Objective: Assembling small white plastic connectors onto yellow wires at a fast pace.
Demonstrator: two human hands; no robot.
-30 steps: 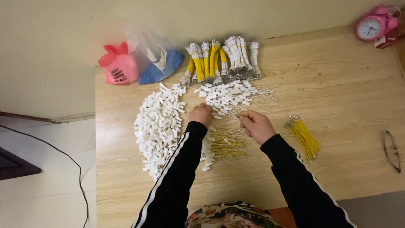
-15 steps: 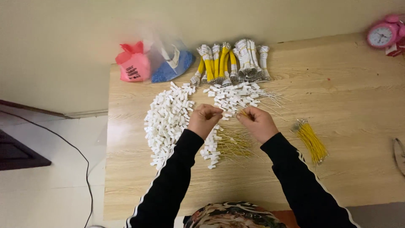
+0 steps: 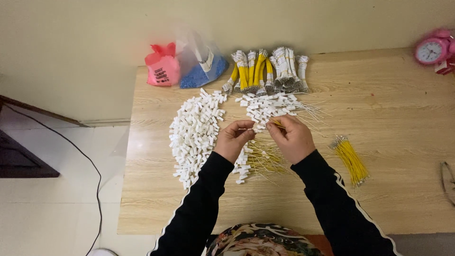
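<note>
My left hand (image 3: 233, 138) pinches a small white connector (image 3: 259, 127) at the middle of the wooden table (image 3: 398, 137). My right hand (image 3: 293, 135) holds a thin yellow wire (image 3: 276, 123) whose tip meets that connector. A large pile of loose white connectors (image 3: 195, 135) lies left of my hands. A smaller heap of connectors with wires attached (image 3: 272, 105) sits just beyond them. Loose yellow wires (image 3: 265, 159) lie under my wrists.
A bundle of yellow wires (image 3: 350, 160) lies to the right. Tied yellow and white wire bundles (image 3: 265, 71) stand at the back, beside a pink bag (image 3: 162, 66) and a clear bag with blue contents (image 3: 201, 64). A pink clock (image 3: 432, 47) sits far right. A black cable (image 3: 85, 166) runs across the floor.
The view has shifted, so the table sits further right in frame. My hands have drawn together, and the wire tip now meets the connector.
</note>
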